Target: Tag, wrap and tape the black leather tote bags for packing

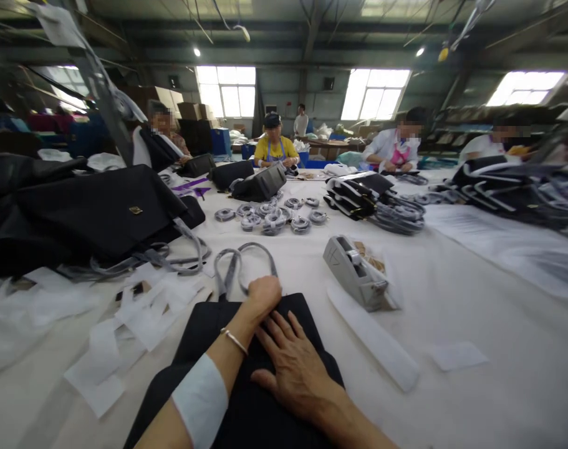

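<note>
A black handbag (237, 399) lies flat in front of me, its top edge pointing away. Two plastic-wrapped handles (232, 269) loop up from that edge onto the white table. My left hand (265, 293), with a bracelet on its wrist, is closed in a fist at the top edge beside the base of a handle. Its fingertips are hidden, so I cannot tell what is in them. My right hand (293, 365) rests flat on the bag just below it, fingers spread. A grey tape dispenser (358, 274) stands to the right of the bag.
Black bags (91, 212) are piled at the left, above loose white sheets (143, 312). Coiled wrapped straps (272, 218) lie ahead. More black pieces (353, 193) are stacked at centre right. A white strip (372, 337) lies by the dispenser. Several people sit across the table.
</note>
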`<state>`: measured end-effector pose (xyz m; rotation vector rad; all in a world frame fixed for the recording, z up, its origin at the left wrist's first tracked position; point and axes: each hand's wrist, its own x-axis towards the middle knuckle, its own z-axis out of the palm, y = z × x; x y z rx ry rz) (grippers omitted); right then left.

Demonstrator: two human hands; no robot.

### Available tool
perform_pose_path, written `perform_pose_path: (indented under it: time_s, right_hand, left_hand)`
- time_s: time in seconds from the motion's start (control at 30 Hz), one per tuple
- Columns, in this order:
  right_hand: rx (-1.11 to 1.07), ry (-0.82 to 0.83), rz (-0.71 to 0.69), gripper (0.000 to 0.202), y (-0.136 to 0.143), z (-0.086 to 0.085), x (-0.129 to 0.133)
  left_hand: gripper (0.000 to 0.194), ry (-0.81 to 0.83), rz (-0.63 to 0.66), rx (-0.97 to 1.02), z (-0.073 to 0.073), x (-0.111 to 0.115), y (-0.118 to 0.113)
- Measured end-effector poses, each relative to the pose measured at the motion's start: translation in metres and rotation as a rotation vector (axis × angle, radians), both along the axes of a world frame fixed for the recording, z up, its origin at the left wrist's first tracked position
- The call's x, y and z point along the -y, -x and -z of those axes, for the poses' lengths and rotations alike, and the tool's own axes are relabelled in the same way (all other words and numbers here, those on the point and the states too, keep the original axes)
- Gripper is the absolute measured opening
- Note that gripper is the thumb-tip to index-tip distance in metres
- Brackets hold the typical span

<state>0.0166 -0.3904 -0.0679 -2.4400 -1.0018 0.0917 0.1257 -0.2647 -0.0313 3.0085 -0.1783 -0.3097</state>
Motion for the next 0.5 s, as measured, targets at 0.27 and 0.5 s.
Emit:
perform_pose_path:
  time_s: [0.27, 0.5]
  right_hand:
    - [0.267, -0.616, 0.247, 0.018, -0.013, -0.035, 0.054]
    - [0.197, -0.255, 1.085, 0.038, -0.135, -0.062, 0.214]
  left_hand:
    - [0.043, 0.076, -0.118, -0.047, 0.010, -0.013, -0.012]
    - [0.020, 0.193, -0.142, -0.105, 0.009, -0.011, -0.018]
